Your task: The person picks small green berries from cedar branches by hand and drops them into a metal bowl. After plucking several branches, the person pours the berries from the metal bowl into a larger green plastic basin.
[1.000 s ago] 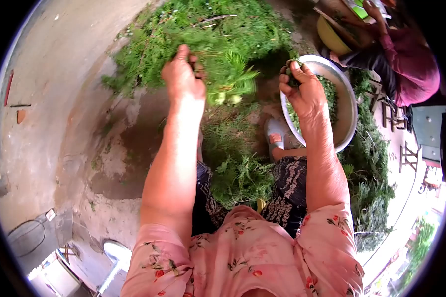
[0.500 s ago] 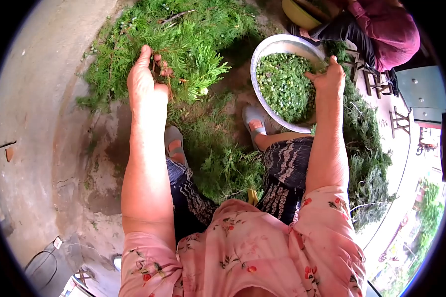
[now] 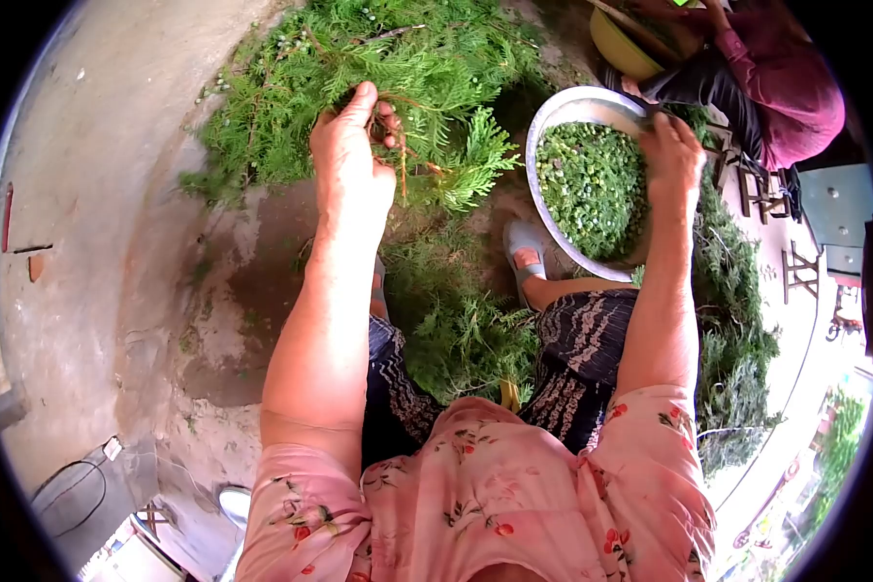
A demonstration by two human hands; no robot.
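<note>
My left hand (image 3: pixel 359 150) is closed round the stems of a green leafy sprig (image 3: pixel 456 160), held up in front of the large pile of cut branches (image 3: pixel 291 107). At the right rim of a metal basin (image 3: pixel 545 184), my right hand (image 3: pixel 673 160) is smeared by motion, and its fingers are hard to make out. Small green cones and bits of leaf (image 3: pixel 587 184) fill much of the basin.
Loose greenery (image 3: pixel 466 330) lies between my feet. More branches (image 3: pixel 732 310) are heaped along the right side. At the upper right a seated person (image 3: pixel 786 87) is beside a yellow basin (image 3: pixel 621 48). Small wooden stools (image 3: pixel 800 272) stand behind.
The view has shifted, so the basin and pile sit further right and the basin lower. My left hand has moved right with its sprig. My right hand's fingers have blurred at the basin rim.
</note>
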